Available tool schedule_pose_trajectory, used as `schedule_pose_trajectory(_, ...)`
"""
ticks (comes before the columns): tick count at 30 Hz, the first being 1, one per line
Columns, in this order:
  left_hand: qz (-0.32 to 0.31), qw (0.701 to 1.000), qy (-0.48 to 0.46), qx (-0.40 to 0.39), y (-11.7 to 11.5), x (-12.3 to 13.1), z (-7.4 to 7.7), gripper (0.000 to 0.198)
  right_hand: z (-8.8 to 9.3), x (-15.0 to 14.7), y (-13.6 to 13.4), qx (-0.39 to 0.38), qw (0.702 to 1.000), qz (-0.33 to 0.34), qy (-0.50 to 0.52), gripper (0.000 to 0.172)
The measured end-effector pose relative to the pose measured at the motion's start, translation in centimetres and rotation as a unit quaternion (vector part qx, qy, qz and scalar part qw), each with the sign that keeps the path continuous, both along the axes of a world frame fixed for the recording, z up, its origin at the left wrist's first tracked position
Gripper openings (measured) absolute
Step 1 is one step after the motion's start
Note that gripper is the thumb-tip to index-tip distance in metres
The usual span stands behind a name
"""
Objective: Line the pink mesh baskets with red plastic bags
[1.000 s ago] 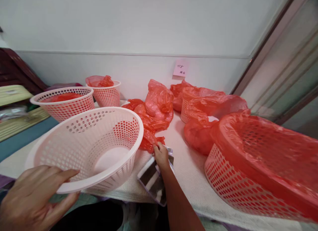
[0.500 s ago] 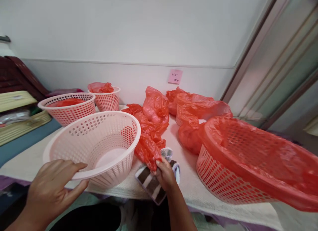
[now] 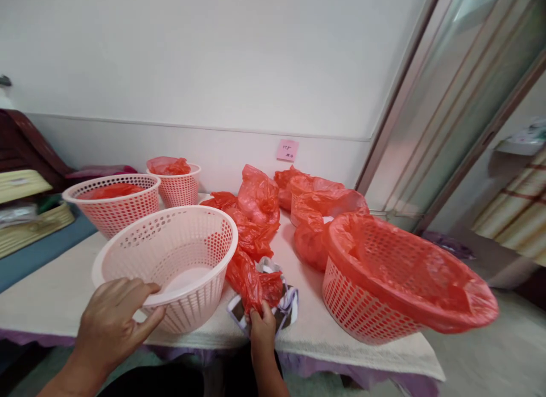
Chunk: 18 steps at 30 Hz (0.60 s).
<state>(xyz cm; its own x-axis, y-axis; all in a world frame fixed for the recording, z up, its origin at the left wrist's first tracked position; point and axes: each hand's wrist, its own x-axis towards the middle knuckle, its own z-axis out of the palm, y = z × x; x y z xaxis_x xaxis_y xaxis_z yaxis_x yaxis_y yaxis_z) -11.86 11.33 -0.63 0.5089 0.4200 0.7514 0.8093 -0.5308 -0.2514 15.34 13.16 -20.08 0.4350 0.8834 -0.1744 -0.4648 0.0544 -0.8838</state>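
My left hand [image 3: 114, 317] grips the near rim of an empty pale pink perforated basket [image 3: 187, 238] that rests on the table. My right hand [image 3: 261, 331] is closed on the end of a red plastic bag [image 3: 249, 277], which trails back toward a heap of red bags [image 3: 256, 215]. Under that hand lies a dark and white striped cloth [image 3: 285, 309] at the table's front edge.
A large pink basket lined with a red bag [image 3: 384, 272] sits at the right, overhanging the table's edge. Two smaller lined baskets [image 3: 119, 201] [image 3: 174, 181] stand at the back left, another [image 3: 311, 192] behind the heap. A white cloth covers the table [image 3: 42, 283]. A glass door frame [image 3: 426, 129] stands at the right.
My right hand took hold of a red bag and pulled it toward the table's front edge. My left hand shifted along the basket's rim. The view pulled back and turned right.
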Motion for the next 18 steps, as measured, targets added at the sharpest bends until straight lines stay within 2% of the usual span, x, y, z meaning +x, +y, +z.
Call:
schedule_pose_trajectory(3,-0.006,1.0,-0.013,-0.005,0.2,0.0,-0.2,0.011,-0.3,-1.3,1.2,-0.031,0.999,-0.03,-0.003,0.031)
schedule_pose_trajectory(6,-0.018,1.0,-0.019,0.009,0.3,0.1,-0.4,0.012,-1.0,-2.4,2.7,-0.061,0.998,-0.029,0.006,0.037)
schedule_pose_trajectory(11,-0.022,0.999,-0.038,0.009,0.0,0.7,0.0,0.01,-1.6,-2.3,4.5,-0.083,0.996,0.008,0.01,0.039)
schedule_pose_trajectory(15,-0.03,0.998,-0.047,0.024,-0.1,1.0,0.2,0.009,-1.5,-1.7,4.7,-0.086,0.995,0.047,0.013,0.038)
schedule_pose_trajectory(18,-0.03,0.998,-0.051,0.02,-0.2,1.0,0.0,0.011,-1.4,-1.7,4.6,-0.083,0.995,0.052,0.007,0.036)
